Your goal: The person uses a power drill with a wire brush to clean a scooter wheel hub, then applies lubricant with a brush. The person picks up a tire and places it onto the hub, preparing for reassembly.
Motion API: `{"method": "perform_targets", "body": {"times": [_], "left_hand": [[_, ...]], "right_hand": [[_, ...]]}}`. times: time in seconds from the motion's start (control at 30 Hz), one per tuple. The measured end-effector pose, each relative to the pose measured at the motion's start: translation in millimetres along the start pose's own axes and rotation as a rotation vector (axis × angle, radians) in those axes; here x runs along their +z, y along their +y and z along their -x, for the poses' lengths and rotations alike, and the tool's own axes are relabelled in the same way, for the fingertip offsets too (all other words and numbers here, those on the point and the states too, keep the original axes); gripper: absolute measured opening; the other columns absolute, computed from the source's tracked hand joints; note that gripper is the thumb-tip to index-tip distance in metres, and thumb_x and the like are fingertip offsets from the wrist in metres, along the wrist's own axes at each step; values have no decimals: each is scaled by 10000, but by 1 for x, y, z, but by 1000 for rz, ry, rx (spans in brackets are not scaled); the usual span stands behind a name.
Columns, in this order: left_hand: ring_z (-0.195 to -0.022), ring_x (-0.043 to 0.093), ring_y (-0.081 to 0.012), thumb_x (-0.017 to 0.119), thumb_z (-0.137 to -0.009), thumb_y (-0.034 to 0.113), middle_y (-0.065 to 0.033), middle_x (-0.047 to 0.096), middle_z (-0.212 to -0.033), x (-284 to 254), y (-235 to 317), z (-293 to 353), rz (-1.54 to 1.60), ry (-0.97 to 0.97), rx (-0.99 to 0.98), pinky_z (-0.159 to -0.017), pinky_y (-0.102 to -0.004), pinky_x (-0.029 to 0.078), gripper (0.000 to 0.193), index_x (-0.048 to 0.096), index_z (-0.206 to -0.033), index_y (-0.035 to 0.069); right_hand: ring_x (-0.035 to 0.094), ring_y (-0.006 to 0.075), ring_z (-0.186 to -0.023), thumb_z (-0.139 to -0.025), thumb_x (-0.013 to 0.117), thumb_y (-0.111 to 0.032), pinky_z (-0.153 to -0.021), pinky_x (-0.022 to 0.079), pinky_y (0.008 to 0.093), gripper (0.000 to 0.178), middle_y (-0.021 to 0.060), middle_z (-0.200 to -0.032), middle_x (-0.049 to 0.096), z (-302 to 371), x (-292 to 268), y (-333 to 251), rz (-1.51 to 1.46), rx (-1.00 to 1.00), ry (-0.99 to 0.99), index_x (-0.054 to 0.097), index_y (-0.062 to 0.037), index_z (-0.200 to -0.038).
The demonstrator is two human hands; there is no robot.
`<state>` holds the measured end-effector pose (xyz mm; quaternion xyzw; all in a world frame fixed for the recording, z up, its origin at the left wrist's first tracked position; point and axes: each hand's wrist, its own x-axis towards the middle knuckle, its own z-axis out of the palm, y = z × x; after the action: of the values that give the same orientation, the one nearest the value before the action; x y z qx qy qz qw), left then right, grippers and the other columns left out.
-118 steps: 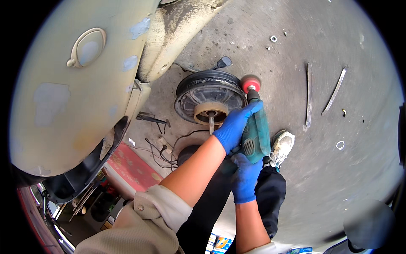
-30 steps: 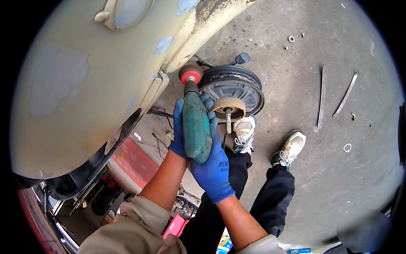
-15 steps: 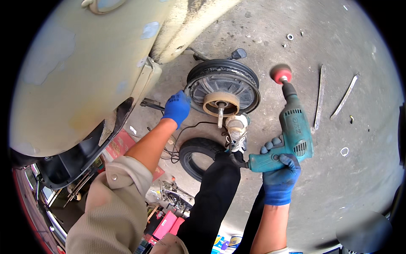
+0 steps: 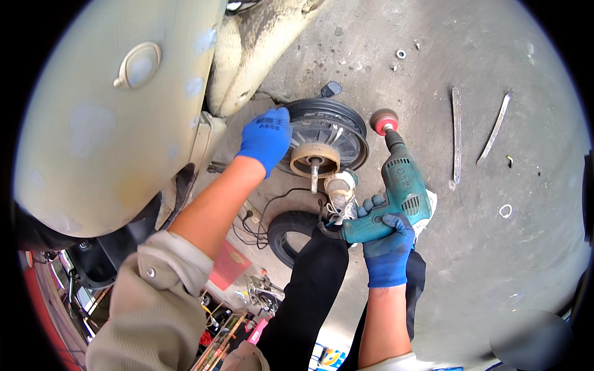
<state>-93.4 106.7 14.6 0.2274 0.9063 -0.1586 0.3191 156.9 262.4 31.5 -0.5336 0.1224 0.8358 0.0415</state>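
grey floor [image 4: 489, 260] bears a wheel [image 4: 322, 133], tire [image 4: 278, 244] and two bars [image 4: 456, 136].

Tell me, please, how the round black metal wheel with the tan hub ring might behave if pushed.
The wheel looks solid and metallic, so it is probably heavy. Its circular black rim suggests it could roll. The silver metal axle sticks out, so that side might not lie flat.

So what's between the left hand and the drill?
Head view: the wheel, with its tan hub ring, lies between left hand and drill; the hand hides part of its edge.
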Motion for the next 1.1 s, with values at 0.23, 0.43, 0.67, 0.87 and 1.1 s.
{"method": "perform_targets", "body": {"times": [0.23, 0.43, 0.67, 0.87, 1.1], "left_hand": [[-812, 660, -330, 664, -877, 335, -167, 678, -879, 11, -6, 53, 415, 114, -75, -739, -415, 510, 319, 630, -1016, 50], [-737, 659, -338, 662, -882, 339, -167, 669, -798, 27, 9, 86, 628, -69, -74, -678, -409, 503, 313, 644, -955, 35], [-646, 636, -353, 546, -962, 451, -194, 640, -676, 22, -20, 85, 690, -290, -155, -633, -406, 492, 497, 693, -820, -2], [-665, 669, -197, 512, -991, 454, -126, 697, -776, 40, -31, 96, 975, -295, -237, -646, -337, 524, 506, 694, -968, -17], [-894, 661, -194, 534, -984, 462, -78, 673, -1017, 30, 6, 76, 1815, -474, -302, -784, -324, 540, 492, 597, -1202, 25]], "right_hand": [[558, 345, -958, -699, 522, -13, -895, 472, 500, 470, 132, -1029, 553, -1, 1, 5, 20, -47, 19, 483, -4, -1167], [571, 334, -908, -718, 523, 5, -860, 488, 476, 381, 143, -982, 555, 0, 10, 19, 67, -37, 61, 493, 52, -1095], [610, 279, -861, -738, 487, 23, -863, 525, 456, 497, 109, -960, 584, 10, 11, 44, 360, -182, 191, 477, 0, -1233], [615, 234, -809, -738, 506, 26, -758, 562, 390, 441, 103, -925, 578, 8, 18, 58, 548, -284, 155, 491, 13, -1178], [620, 209, -757, -734, 522, 17, -684, 548, 330, 367, 114, -907, 608, 19, 52, 70, 777, -333, 122, 535, 52, -1099]]}}
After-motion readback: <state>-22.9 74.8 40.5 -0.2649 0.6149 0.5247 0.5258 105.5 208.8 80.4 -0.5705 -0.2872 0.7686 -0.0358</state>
